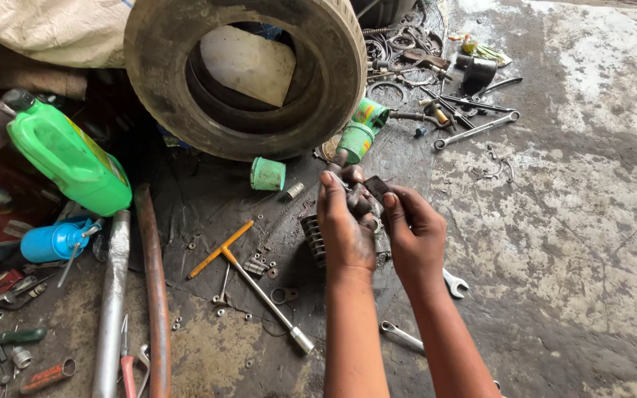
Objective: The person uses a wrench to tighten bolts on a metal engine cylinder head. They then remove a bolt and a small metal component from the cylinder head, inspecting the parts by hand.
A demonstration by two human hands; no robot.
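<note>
Down over the oily ground sheet [208,199], we hold a small greasy engine part [366,197] up between both hands. Our left hand [344,225] is wrapped around its left side, fingers clenched on the metal, while our right hand [413,232] grasps the right side, thumb and forefinger pinching a dark flat piece at the top. The part sits right in the grip, pressed between the two palms, just above a ribbed finned cylinder [312,237] lying on the sheet.

To do this well, we judge it best to keep the left hand as the steady clamp and let the right do the fine work, holding the part low over the sheet so anything loose drops among the nuts and washers [259,262] rather than rolling off.

A T-handle socket wrench [263,295] lies near left, a combination spanner [455,284] just right of our wrist, a worn tyre [245,74] stands far, and a green oil jug [68,155] sits far left.
</note>
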